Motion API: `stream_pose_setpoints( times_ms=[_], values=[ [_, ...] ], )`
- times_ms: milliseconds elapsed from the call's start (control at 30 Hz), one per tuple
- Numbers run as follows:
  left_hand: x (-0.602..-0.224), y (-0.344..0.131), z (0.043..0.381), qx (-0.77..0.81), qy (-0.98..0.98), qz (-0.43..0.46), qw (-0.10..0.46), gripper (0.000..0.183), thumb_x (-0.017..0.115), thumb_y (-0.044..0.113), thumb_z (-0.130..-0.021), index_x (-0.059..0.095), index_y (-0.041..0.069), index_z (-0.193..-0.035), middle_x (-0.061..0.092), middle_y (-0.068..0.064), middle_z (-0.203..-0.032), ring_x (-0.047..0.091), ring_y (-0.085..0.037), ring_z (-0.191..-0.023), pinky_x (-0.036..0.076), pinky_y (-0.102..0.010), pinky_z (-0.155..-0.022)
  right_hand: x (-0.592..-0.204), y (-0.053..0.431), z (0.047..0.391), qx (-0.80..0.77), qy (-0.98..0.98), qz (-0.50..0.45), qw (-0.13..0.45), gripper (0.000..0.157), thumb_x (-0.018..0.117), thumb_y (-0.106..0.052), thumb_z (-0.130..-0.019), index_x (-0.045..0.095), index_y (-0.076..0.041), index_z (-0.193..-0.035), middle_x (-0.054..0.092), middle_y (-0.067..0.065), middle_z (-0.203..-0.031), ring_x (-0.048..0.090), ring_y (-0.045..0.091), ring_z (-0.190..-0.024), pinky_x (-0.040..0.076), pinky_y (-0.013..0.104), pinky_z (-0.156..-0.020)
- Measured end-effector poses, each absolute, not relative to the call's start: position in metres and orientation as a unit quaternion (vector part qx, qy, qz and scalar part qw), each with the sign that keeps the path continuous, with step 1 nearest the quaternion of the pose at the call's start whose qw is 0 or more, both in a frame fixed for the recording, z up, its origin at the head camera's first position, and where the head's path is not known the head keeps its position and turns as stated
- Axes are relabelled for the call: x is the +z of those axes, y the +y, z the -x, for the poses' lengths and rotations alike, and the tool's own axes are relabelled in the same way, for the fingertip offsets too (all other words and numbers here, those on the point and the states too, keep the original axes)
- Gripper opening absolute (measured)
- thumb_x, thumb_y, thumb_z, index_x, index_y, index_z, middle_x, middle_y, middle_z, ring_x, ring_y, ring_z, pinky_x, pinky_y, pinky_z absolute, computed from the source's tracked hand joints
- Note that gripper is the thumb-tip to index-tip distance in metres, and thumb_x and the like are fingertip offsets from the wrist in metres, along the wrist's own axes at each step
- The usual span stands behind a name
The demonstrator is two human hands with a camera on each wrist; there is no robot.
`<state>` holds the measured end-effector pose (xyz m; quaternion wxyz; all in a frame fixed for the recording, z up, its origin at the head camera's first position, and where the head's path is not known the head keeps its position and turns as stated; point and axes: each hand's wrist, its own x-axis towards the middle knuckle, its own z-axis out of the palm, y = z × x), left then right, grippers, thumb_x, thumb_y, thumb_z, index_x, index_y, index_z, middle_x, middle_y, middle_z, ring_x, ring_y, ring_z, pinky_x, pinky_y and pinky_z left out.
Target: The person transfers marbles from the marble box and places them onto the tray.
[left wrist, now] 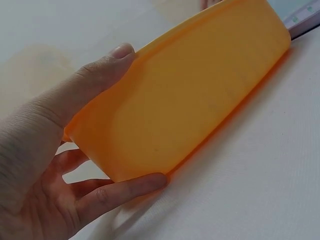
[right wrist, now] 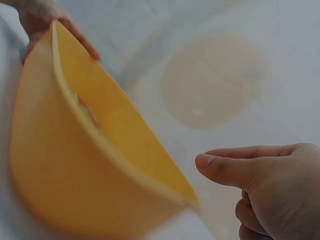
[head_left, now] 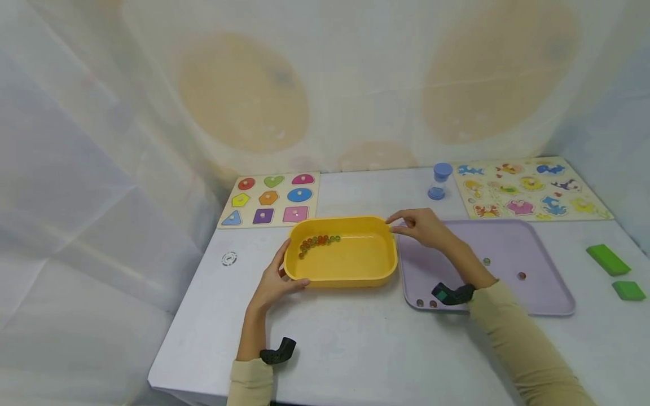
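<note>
My left hand [head_left: 273,285] holds the left end of a yellow plastic basin [head_left: 350,282]. In the left wrist view, its thumb lies along the basin's side near the rim, with other fingers around the end and lower edge. Several small red and green glass marbles [head_left: 320,241] are gathered in the basin's far left part. Beside the far right corner of the rim is my right hand [head_left: 424,226], thumb and index finger extended. The right wrist view has these fingertips [right wrist: 204,161] apart from the basin, with nothing visible between them.
A purple tray [head_left: 508,242] right of the basin bears several marbles. Behind are a shape puzzle board [head_left: 279,186], a blue sand timer [head_left: 439,181] and a sea-animal puzzle board [head_left: 574,198]. Green blocks [head_left: 608,259] lie far right. A round printed mark [head_left: 229,259] is at left.
</note>
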<state>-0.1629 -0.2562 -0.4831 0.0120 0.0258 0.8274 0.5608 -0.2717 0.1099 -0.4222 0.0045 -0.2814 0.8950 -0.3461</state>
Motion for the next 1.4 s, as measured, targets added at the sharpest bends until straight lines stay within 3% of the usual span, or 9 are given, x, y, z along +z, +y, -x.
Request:
stream_pose_setpoints(
  times_ms=[233,300,400,500,833,933,1000,1167,1400],
  values=[
    [-0.461,-0.250,0.155,0.566,0.823,-0.027,0.035,0.097,0.078,0.019,-0.069,0.017,0.032,-0.143,0.023,0.001,-0.147,0.048,-0.031,-0.115,0.043,-0.040,-0.094,-0.425,0.022,0.295,-0.339,0.863,0.367,0.074,0.025,0.064,-0.021,-0.083,0.067,-0.010,-0.104,0.032,-0.003,-0.051,0.026,0.011,-0.047,0.024,0.020,-0.045],
    [-0.459,-0.248,0.153,0.565,0.824,-0.034,0.036,0.097,0.077,0.018,-0.069,0.017,0.028,-0.144,0.022,-0.002,-0.147,0.047,-0.033,-0.116,0.043,-0.040,-0.095,-0.431,0.010,0.300,-0.329,0.862,0.372,0.101,0.026,0.064,-0.020,-0.083,0.066,-0.009,-0.106,0.041,-0.001,-0.054,0.030,0.011,-0.049,0.027,0.020,-0.046],
    [-0.460,-0.247,0.154,0.569,0.820,-0.042,0.038,0.097,0.077,0.016,-0.070,0.016,0.027,-0.144,0.020,-0.003,-0.148,0.046,-0.034,-0.117,0.042,-0.042,-0.095,-0.441,0.000,0.306,-0.304,0.867,0.374,0.127,0.028,0.065,-0.019,-0.082,0.065,-0.008,-0.108,0.061,0.004,-0.076,0.040,0.013,-0.059,0.035,0.022,-0.054],
    [-0.460,-0.246,0.153,0.568,0.821,-0.043,0.043,0.098,0.077,0.016,-0.069,0.015,0.027,-0.144,0.019,-0.002,-0.149,0.046,-0.035,-0.117,0.041,-0.043,-0.095,-0.449,-0.005,0.308,-0.278,0.877,0.364,0.147,0.029,0.065,-0.020,-0.082,0.065,-0.009,-0.109,0.064,0.004,-0.104,0.046,0.016,-0.075,0.040,0.023,-0.065],
    [-0.454,-0.245,0.151,0.551,0.833,-0.038,0.040,0.098,0.078,0.020,-0.069,0.016,0.028,-0.144,0.021,0.000,-0.148,0.046,-0.033,-0.117,0.040,-0.042,-0.097,-0.459,-0.010,0.308,-0.241,0.880,0.389,0.128,0.015,0.067,-0.022,-0.081,0.069,-0.014,-0.093,0.065,0.000,-0.101,0.054,0.014,-0.082,0.047,0.028,-0.077],
    [-0.454,-0.245,0.151,0.556,0.829,-0.041,0.037,0.098,0.078,0.018,-0.069,0.016,0.027,-0.144,0.021,-0.001,-0.148,0.045,-0.034,-0.119,0.040,-0.043,-0.097,-0.452,-0.004,0.301,-0.249,0.876,0.398,0.110,0.013,0.066,-0.022,-0.081,0.069,-0.014,-0.091,0.064,-0.002,-0.096,0.050,0.013,-0.074,0.044,0.025,-0.067],
    [-0.454,-0.245,0.151,0.560,0.826,-0.045,0.036,0.098,0.078,0.017,-0.069,0.016,0.027,-0.144,0.020,-0.001,-0.148,0.044,-0.035,-0.119,0.040,-0.043,-0.096,-0.444,0.005,0.295,-0.262,0.875,0.397,0.089,0.013,0.066,-0.023,-0.081,0.069,-0.015,-0.091,0.062,-0.003,-0.082,0.045,0.011,-0.065,0.039,0.022,-0.058],
    [-0.452,-0.245,0.151,0.561,0.826,-0.049,0.032,0.097,0.077,0.017,-0.069,0.017,0.026,-0.144,0.021,-0.002,-0.148,0.044,-0.035,-0.118,0.041,-0.044,-0.095,-0.423,0.050,0.278,-0.315,0.869,0.382,0.022,0.016,0.067,-0.025,-0.080,0.068,-0.016,-0.093,0.038,-0.002,-0.052,0.031,0.010,-0.048,0.027,0.020,-0.045],
    [-0.452,-0.247,0.149,0.557,0.829,-0.041,0.029,0.097,0.077,0.017,-0.069,0.017,0.026,-0.144,0.020,0.001,-0.148,0.045,-0.033,-0.119,0.043,-0.041,-0.094,-0.424,0.145,0.257,-0.330,0.904,0.272,-0.007,0.023,0.065,-0.033,-0.081,0.067,-0.018,-0.098,0.035,-0.003,-0.056,0.034,0.012,-0.049,0.027,0.022,-0.041]
  ],
)
